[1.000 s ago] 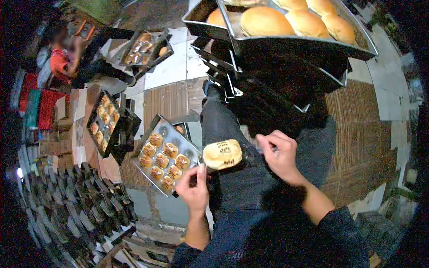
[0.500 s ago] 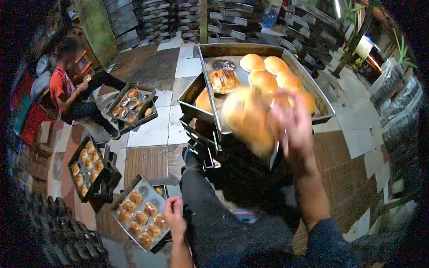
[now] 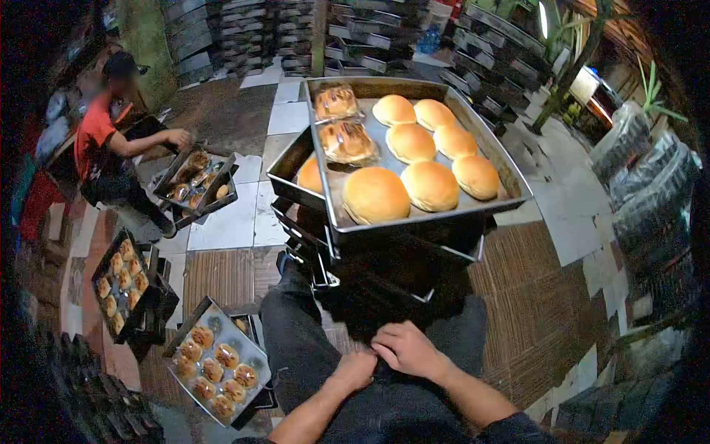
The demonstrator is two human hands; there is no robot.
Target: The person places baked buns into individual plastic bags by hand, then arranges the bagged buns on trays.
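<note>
My left hand (image 3: 356,368) and my right hand (image 3: 405,349) meet over my lap, in front of the raised tray. Both have curled fingers; whatever lies between them is too small or hidden to make out. Beyond them a large metal tray (image 3: 418,224) sits on top of a stack of trays. In it are several plain golden buns, the biggest being the front left bun (image 3: 376,195). Along its left side lie two browned buns in clear wrapping, a rear wrapped bun (image 3: 336,102) and a nearer wrapped bun (image 3: 347,142).
Low at left, a tray of wrapped buns (image 3: 255,348) stands beside my leg. Another bun tray (image 3: 137,314) is farther left. A person in a red shirt (image 3: 95,144) sits behind a third tray (image 3: 229,164). Stacked trays (image 3: 251,37) line the back; plastic-wrapped bundles (image 3: 651,192) stand right.
My right hand has come down from the tray to join my left over my lap. A second wrapped bun now fills the tray's rear left corner. The other person's arm has reached forward.
</note>
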